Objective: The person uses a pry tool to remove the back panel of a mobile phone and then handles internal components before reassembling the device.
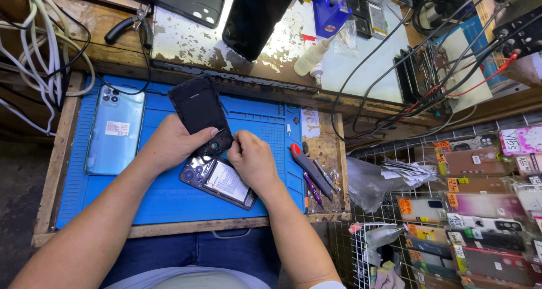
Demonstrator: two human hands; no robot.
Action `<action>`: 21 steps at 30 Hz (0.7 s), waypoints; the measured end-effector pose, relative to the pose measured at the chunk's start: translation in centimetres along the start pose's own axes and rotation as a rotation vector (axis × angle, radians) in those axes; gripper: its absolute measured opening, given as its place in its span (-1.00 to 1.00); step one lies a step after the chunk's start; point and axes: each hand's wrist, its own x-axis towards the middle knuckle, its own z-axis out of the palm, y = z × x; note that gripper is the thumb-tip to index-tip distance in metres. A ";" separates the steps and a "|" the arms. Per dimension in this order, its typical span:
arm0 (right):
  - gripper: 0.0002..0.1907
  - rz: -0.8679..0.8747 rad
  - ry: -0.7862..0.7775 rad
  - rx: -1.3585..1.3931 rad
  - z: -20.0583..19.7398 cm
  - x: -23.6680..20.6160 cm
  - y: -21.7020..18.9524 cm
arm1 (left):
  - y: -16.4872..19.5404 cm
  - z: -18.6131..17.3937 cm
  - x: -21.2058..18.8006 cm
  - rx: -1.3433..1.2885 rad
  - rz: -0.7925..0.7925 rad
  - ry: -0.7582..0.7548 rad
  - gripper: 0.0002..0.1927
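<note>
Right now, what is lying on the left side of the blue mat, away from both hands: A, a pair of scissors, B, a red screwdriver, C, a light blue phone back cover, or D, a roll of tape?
C: a light blue phone back cover lies flat on the left part of the blue mat, clear of the left hand and right hand working on the opened phone.

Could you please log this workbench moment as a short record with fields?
Setting: blue work mat on a worn wooden bench
Left hand: holds a black phone panel, lifted at an angle
Right hand: fingertips at the top of the opened phone, which lies flat on the mat
Left of mat: light blue back cover
Right of mat: red-tipped tool
Behind: glue bottle, pliers
</note>
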 end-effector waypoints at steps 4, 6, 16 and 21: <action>-0.90 -0.143 -0.027 -0.135 -0.3 0.1 0.2 | 0.3 -0.2 0.0 0.064 0.000 -0.018 -0.86; -0.90 -0.199 0.011 -0.149 -0.4 0.0 0.3 | 0.4 -0.2 -0.1 0.006 -0.084 -0.025 -0.85; -0.95 0.274 0.175 0.167 -3.3 0.8 5.4 | 0.0 -1.9 0.2 -0.013 0.016 -0.004 -0.79; -0.85 0.291 0.147 0.764 -2.3 0.4 7.8 | -0.2 -1.6 0.5 -0.098 0.012 -0.038 -0.78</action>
